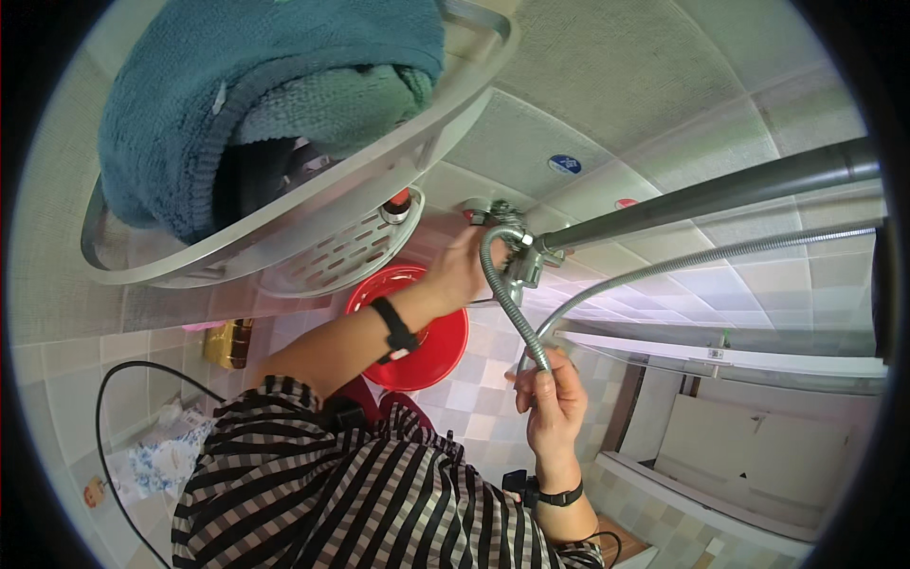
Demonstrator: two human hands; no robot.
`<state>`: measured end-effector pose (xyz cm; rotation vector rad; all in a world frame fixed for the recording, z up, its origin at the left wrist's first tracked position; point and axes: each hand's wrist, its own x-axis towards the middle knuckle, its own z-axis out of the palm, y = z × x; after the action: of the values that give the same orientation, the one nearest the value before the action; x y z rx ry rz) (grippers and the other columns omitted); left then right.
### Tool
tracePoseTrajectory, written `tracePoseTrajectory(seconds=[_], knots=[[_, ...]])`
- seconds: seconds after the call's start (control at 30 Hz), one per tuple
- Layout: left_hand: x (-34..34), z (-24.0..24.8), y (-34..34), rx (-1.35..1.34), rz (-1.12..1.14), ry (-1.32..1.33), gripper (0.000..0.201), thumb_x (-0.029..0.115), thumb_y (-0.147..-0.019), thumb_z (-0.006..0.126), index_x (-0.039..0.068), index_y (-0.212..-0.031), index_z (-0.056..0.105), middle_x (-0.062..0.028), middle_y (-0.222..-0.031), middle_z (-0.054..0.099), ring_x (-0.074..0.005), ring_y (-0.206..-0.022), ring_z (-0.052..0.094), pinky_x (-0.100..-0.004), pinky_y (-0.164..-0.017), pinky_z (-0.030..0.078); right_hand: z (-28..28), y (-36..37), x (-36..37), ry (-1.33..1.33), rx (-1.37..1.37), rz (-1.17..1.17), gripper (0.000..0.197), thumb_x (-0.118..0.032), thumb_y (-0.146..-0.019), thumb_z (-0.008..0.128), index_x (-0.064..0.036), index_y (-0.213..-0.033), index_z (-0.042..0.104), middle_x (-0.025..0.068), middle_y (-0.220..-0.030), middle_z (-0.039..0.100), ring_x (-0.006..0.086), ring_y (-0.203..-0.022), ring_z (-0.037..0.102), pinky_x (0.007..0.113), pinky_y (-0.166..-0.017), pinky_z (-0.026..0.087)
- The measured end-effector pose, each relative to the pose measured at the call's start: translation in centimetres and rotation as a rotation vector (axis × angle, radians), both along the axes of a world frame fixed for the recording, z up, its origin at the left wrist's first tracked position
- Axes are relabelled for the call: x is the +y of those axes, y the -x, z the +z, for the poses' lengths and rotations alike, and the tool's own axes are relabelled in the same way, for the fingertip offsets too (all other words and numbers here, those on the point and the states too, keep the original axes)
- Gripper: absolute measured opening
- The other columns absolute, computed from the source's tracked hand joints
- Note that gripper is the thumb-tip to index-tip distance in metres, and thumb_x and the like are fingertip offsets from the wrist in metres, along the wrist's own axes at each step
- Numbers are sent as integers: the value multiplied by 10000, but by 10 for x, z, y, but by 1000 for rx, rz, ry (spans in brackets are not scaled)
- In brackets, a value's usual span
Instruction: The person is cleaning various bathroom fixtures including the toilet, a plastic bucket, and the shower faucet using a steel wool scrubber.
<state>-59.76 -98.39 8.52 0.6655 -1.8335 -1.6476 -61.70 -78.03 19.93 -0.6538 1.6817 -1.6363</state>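
Note:
My right hand [553, 394] is closed around a flexible metal shower hose [513, 313], pinching it below its bend. The upper end of that hose loops over to a chrome shower mixer tap [521, 267] on the tiled wall. My left hand [462, 270] reaches up to the tap's left side, behind the hose. Its fingers are mostly hidden by the hose and the tap, so their grip does not show. Beside those fingers is a shiny, dark-and-silver textured patch [507, 212] that I cannot make out. Both wrists wear black bands.
A grey riser pipe [711, 194] runs from the tap toward the right. Upper left, a white shelf [313, 213] holds blue-green towels [275, 85]; a slotted shelf [346, 248] sits below it. A red basin [431, 351] stands lower down. Sliding-door rails [720, 357] lie at right.

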Motion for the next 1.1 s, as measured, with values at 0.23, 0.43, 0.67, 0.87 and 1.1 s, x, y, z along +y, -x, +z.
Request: tracePoseTrajectory(seconds=[0.23, 0.43, 0.67, 0.87, 1.1], knots=[[-21, -22, 2, 62, 52, 870, 268, 127, -842, 573, 7, -1082, 581, -135, -1126, 593, -325, -1035, 561, -380, -861, 484, 8, -13, -21, -85, 144, 99, 270, -168, -955, 499, 25, -1141, 525, 30, -701, 535, 77, -546, 473, 200, -506, 388], [-17, -21, -9, -3, 176, 694, 272, 92, -816, 581, -9, -1067, 587, -166, -1118, 586, -330, -1033, 557, -393, -879, 475, 0, -11, -12, -78, 138, 90, 272, -180, -959, 492, 16, -1145, 520, 45, -685, 542, 84, -541, 478, 206, -506, 393], [-7, -15, 17, 124, -15, 892, 241, 16, -760, 520, -10, -991, 582, -185, -1003, 590, -348, -953, 565, -431, -841, 473, -15, -13, -11, -123, 65, 77, 267, -159, -942, 535, 6, -1151, 533, -9, -714, 514, 51, -570, 455, 190, -518, 383], [-33, -5, -17, 86, 103, 1047, 305, 30, -758, 535, -47, -1053, 557, -191, -1039, 587, -376, -981, 560, -426, -901, 463, -21, -8, -8, -138, 80, 78, 246, -144, -936, 539, -2, -1137, 551, -21, -708, 511, 45, -561, 455, 192, -503, 376], [-2, -25, 15, -71, 21, 982, 344, 48, -750, 552, -31, -1084, 530, -189, -1064, 572, -366, -1020, 559, -396, -978, 431, -25, 7, 6, -111, 55, -58, 234, -113, -917, 563, -4, -1124, 560, -14, -718, 526, 54, -576, 477, 193, -512, 400]])
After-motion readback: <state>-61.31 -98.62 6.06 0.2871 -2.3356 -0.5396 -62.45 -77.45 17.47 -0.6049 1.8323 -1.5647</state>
